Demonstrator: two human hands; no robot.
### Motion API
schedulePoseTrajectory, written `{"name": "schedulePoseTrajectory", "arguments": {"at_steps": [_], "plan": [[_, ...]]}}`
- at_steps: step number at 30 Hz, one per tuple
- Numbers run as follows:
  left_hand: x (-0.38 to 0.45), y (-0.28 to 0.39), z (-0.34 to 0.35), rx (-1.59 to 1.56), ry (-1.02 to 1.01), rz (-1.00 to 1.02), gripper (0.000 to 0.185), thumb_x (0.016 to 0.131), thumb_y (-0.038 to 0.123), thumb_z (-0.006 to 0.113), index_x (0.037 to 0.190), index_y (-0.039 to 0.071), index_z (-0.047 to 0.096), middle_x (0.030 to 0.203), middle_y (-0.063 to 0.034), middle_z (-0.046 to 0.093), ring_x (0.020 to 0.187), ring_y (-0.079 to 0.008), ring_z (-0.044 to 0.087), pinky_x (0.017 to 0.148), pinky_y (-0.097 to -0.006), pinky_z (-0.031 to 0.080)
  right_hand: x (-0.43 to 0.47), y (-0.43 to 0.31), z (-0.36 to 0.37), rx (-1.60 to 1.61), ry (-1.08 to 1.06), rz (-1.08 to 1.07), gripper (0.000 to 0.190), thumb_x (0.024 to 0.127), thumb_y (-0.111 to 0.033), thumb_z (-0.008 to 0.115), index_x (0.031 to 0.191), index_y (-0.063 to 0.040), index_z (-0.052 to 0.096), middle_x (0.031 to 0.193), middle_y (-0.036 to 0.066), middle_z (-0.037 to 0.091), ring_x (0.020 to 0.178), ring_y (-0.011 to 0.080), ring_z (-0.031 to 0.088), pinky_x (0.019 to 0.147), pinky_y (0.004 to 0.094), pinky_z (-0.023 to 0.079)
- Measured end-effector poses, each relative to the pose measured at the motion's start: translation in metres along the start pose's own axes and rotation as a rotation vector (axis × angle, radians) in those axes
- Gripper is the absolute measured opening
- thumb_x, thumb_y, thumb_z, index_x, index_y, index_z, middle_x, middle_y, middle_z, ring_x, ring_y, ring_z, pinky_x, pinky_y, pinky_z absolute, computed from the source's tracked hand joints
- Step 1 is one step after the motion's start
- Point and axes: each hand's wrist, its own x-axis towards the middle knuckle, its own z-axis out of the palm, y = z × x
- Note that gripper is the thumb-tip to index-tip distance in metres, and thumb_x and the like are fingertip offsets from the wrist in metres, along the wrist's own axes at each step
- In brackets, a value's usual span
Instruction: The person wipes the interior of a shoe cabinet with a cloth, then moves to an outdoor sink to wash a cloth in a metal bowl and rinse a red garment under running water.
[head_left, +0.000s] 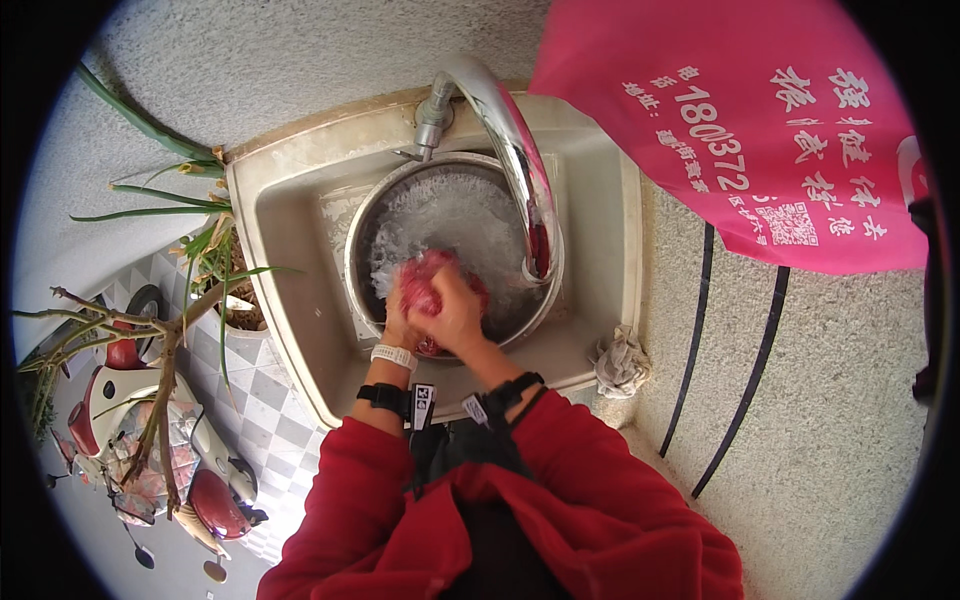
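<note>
A round metal basin (358, 300) of churned water stands in a pale sink (300, 360). At its near side, my left hand (397, 319) and my right hand (452, 304) press together around a wet red cloth (421, 285). Parts of the cloth bulge out between and beside the hands, and its lower end hangs near the basin's rim. My left fingers are partly hidden by the cloth and the right hand. A curved chrome faucet (499, 112) arches over the basin's right side, its outlet just above the water.
A crumpled grey rag (622, 364) lies at the sink's near right corner. A pink bag (750, 135) bearing writing hangs at the upper right. Potted green plants (217, 217) and a bare branch (169, 360) reach in beside the sink's left edge. A scooter (150, 420) stands farther left.
</note>
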Motion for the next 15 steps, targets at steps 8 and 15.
{"name": "schedulePoseTrajectory", "arguments": {"at_steps": [8,15], "plan": [[0.002,-0.01,-0.027,1.592,0.128,0.959,0.071,0.085,0.019,0.072,0.149,0.014,0.04,0.12,-0.0197,0.057,0.093,-0.0347,0.066,0.086,-0.0375,0.056,0.0,0.081,-0.05,-0.823,-0.272,-0.086,0.082,0.084,-0.029,0.071,0.154,-0.023,0.03,0.16,0.018,0.024,0.142,0.0414,0.031,0.113,0.0578,0.028],[0.031,-0.011,-0.019,2.394,0.262,0.44,0.064,0.088,0.017,0.061,0.148,0.016,0.039,0.113,-0.0192,0.054,0.092,-0.037,0.066,0.069,-0.0409,0.059,0.012,0.095,-0.021,-0.821,-0.645,0.191,0.095,0.079,-0.043,0.076,0.157,-0.022,0.025,0.162,0.014,0.022,0.149,0.038,0.018,0.119,0.0609,0.01]]}}
